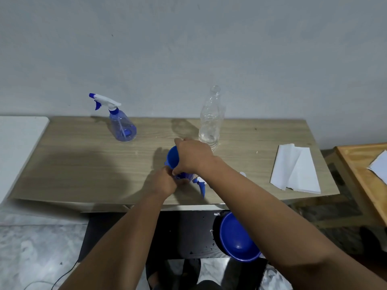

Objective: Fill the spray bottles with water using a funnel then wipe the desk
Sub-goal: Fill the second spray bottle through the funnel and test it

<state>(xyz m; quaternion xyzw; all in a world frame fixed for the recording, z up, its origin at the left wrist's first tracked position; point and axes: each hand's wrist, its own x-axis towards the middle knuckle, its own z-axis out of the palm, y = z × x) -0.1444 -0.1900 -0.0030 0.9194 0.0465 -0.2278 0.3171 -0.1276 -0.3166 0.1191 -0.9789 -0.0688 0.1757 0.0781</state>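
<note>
**Both hands meet at a blue funnel on a wood-grain worktop**

A blue funnel point(173, 156) stands at the middle of the worktop point(83, 164), its mouth tilted toward the left. The right hand point(193, 156) lies over the funnel's right side, fingers curled round its rim and body. Just below it, the left hand point(165, 183) closes its fingers round the neck of a spray bottle point(182, 176) under the funnel; most of that bottle is hidden by the two hands. A loose spray head point(200, 184), blue and white, lies on the worktop just right of the hands, partly under the right forearm.

At the back left, well apart from the hands, a second spray bottle point(121, 124) stands upright with its trigger top fitted, pointing left. At the back, right of centre, a clear plastic bottle point(211, 118) stands uncapped, close behind the right hand. Folded white paper towels point(295, 170) lie near the worktop's right edge.

The worktop is pale, grey-brown laminate pushed against a plain grey wall point(188, 49). A white surface point(18, 143) adjoins it on the left and an orange-brown wooden table point(360, 174) stands to the right, with a white sheet on it. Below the front edge, a blue bowl point(238, 237) shows beneath the right forearm, above a dark surface flecked with droplets. The floor point(37, 248) is pale and marbled.
</note>
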